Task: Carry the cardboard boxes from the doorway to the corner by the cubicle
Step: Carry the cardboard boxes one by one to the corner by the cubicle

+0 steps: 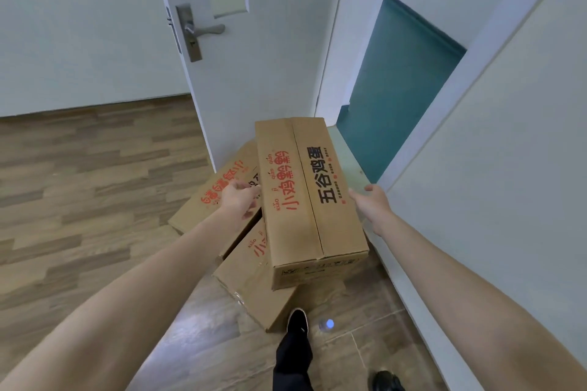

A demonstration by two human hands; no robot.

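Observation:
A long brown cardboard box [305, 200] with red and black printing sits highest in the pile at the doorway, pointing away from me. My left hand [239, 200] presses against its left side and my right hand [373, 205] against its right side, so the box is clamped between them. Two more printed cardboard boxes lie under it on the floor: one angled off to the left [209, 200] and one nearer me [251, 279], both partly hidden by the top box and my left arm.
An open white door [263, 79] with a metal lever handle [206, 30] stands just behind the boxes. A white wall [508, 152] runs close along my right. My black shoes [297, 322] are on the wood floor beside a small bluish-white object [327, 324].

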